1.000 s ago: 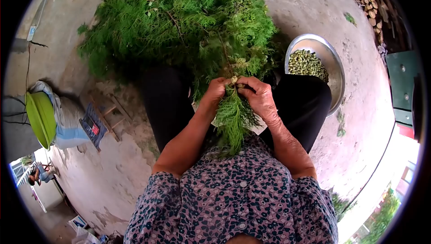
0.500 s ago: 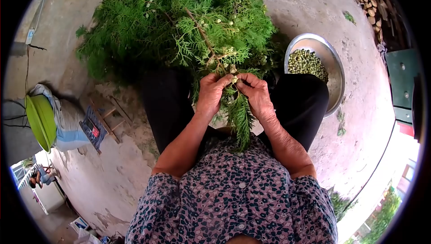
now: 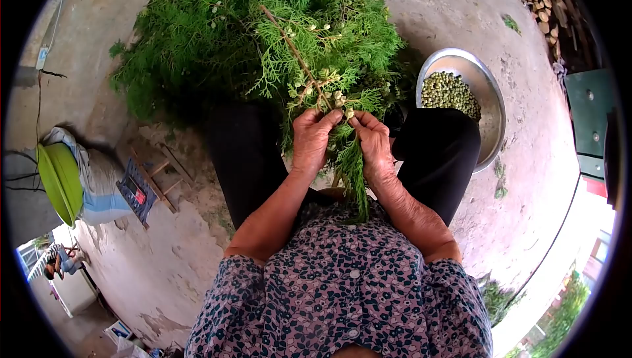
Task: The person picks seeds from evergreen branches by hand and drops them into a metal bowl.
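A green conifer branch (image 3: 300,63) with a brown stem and pale round cones lies over a large heap of similar branches (image 3: 191,35). My left hand (image 3: 312,139) pinches the branch near its cone cluster. Just to its right, my right hand (image 3: 374,145) has thumb and forefinger closed on a pale cone (image 3: 349,113). A leafy tip (image 3: 351,167) of the branch hangs below both hands, over my lap. Beside my right knee stands a metal bowl (image 3: 490,88) holding many green cones (image 3: 450,93).
On the left are a small wooden stool (image 3: 148,183), a light-green basin (image 3: 59,183) and a stuffed sack (image 3: 102,187). Stacked firewood (image 3: 536,9) and a green cabinet (image 3: 588,117) stand on the right. Another person (image 3: 60,261) sits far off at lower left.
The branch's brown stem has come into view above my hands and tilted up to the left. The leafy tip has shifted slightly right, and my fingertips have moved a little apart.
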A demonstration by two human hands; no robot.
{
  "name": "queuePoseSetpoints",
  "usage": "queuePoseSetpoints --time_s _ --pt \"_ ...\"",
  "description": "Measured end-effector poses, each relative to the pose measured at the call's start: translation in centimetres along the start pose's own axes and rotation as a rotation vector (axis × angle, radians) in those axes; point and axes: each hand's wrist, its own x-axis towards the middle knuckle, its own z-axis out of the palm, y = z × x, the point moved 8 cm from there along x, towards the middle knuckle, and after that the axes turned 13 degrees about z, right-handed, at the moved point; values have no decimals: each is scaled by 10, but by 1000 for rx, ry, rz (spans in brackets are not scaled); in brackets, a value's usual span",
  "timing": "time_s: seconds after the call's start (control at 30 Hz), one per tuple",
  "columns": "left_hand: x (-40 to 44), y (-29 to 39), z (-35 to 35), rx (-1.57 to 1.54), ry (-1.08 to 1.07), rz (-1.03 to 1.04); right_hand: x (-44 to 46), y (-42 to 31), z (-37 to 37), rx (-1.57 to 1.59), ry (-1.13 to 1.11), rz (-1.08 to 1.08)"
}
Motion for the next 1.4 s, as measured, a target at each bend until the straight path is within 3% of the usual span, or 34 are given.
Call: queuePoseSetpoints --time_s 0.13,0.2,0.3,0.4,0.47,0.53,0.63,0.77,1.03,1.1,1.23,1.3,1.37,1.4 --pt "-1 2 -1 55 22 17 3 3 0 75 65 4" --pt "-1 2 2 96 14 21 -5 -21 0 -326 209 -359" --pt "1 7 4 136 5 104 0 -16 -3 -281 235 -292" --pt "4 6 2 190 -7 136 -2 -24 -1 -359 283 -414" --pt "1 6 -2 83 104 118 -3 -32 -6 -437 326 -483" --pt "-1 18 -5 -6 128 118 32 -4 -41 125 203 33" --pt "4 21 -15 23 116 97 27 -30 -38 95 130 -203" --pt "7 23 -21 15 183 122 11 -41 -19 351 18 -89" --pt "4 22 -17 25 137 157 -40 -65 27 -472 131 -660" --pt "4 22 -15 33 116 169 -33 -56 38 -569 109 -599" --pt "3 7 -23 92 77 78 -24 -48 43 -568 109 -691" --pt "4 6 -24 42 125 76 -28 -52 43 -571 77 -686" --pt "3 13 -17 20 135 68 -10 -25 39 -309 -163 -103" --pt "2 17 -15 -1 146 58 -7 -19 38 -183 -227 -80"
